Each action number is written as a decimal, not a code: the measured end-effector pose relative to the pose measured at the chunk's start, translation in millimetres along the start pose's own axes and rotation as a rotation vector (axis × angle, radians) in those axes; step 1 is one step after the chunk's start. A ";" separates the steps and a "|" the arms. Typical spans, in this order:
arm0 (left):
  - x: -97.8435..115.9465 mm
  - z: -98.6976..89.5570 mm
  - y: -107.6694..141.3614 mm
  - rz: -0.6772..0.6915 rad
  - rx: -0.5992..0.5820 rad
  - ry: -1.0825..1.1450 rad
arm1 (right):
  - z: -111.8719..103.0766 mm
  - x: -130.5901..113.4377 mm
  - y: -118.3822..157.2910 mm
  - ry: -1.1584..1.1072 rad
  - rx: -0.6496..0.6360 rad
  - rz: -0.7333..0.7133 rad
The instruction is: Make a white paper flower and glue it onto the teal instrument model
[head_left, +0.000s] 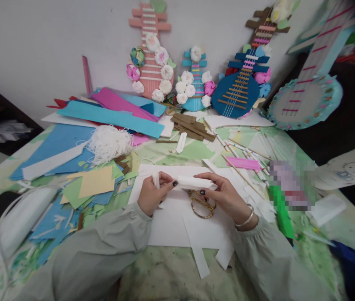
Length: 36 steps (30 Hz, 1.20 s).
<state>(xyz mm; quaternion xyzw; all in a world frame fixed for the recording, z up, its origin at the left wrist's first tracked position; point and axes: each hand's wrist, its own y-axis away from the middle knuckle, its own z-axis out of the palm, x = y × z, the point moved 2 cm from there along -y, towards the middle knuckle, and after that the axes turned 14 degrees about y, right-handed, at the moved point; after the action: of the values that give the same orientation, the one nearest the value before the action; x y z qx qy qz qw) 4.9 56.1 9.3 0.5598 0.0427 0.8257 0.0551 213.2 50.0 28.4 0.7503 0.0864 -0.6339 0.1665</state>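
Observation:
A folded white paper strip (pixel 194 182) spans the gap between my two hands, above a large white sheet (pixel 165 230). My left hand (pixel 153 193) pinches its left end, and a narrow white paper piece stands up by the fingers. With thumb and fingers closed, my right hand (pixel 226 195) grips the strip's right end. Gold-handled scissors (pixel 203 209) lie on the sheet just under the strip; their blades are mostly hidden. Loose cut white strips (pixel 201 261) reach over the sheet's front edge.
Several paper lutes (pixel 235 94) with paper flowers lean along the wall. White string (pixel 110 144), coloured paper (pixel 111 119) and yellow and green scraps (pixel 97 182) cover the left. Pens (pixel 227 146), a pink strip (pixel 243 163) and a green object (pixel 281 213) lie right. Another person's sleeve (pixel 350 169) reaches in.

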 end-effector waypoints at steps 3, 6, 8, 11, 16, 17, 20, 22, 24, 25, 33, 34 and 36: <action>1.1 0.6 0.8 0.002 -0.010 -0.014 | -0.4 0.0 -0.6 0.059 0.014 -0.003; 2.9 1.8 1.7 0.003 0.005 -0.022 | 0.0 1.0 -1.8 0.009 0.045 -0.014; 3.5 2.7 2.1 0.002 0.013 -0.014 | 0.0 2.6 -2.6 -0.021 0.068 -0.014; 3.9 3.6 2.5 -0.004 0.006 0.010 | -0.4 4.7 -3.2 -0.020 0.101 -0.011; 7.4 6.3 5.1 -0.054 -0.091 0.108 | 1.5 4.4 -2.8 -0.039 0.098 0.002; 8.3 7.2 5.7 -0.074 -0.119 0.105 | 2.6 3.9 -2.6 -0.039 0.088 0.006; 9.8 9.5 6.7 -0.119 -0.189 0.006 | 6.7 2.6 -2.1 -0.022 0.049 0.021; 9.7 10.0 6.4 -0.107 -0.202 -0.085 | 9.4 2.4 -1.5 -0.010 0.027 0.029; 9.1 9.7 5.9 -0.071 -0.194 -0.151 | 11.6 2.8 -1.0 0.012 0.015 0.038; 8.7 9.4 5.7 -0.055 -0.190 -0.172 | 12.5 3.3 -0.7 0.025 0.011 0.044; 6.6 9.0 7.1 -0.047 -0.225 -0.172 | 16.2 4.1 -0.6 0.049 0.014 0.054; 6.0 8.9 7.2 -0.050 -0.224 -0.161 | 16.3 3.3 -0.6 0.050 0.010 0.055; 4.9 8.0 7.1 -0.046 -0.210 -0.150 | 16.3 1.2 -0.4 0.062 0.011 0.054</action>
<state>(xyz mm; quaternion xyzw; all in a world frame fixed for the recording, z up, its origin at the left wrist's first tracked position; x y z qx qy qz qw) 10.3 49.8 17.7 0.6100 -0.0353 0.7799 0.1355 198.3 44.5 24.9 0.7727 0.0680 -0.6059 0.1767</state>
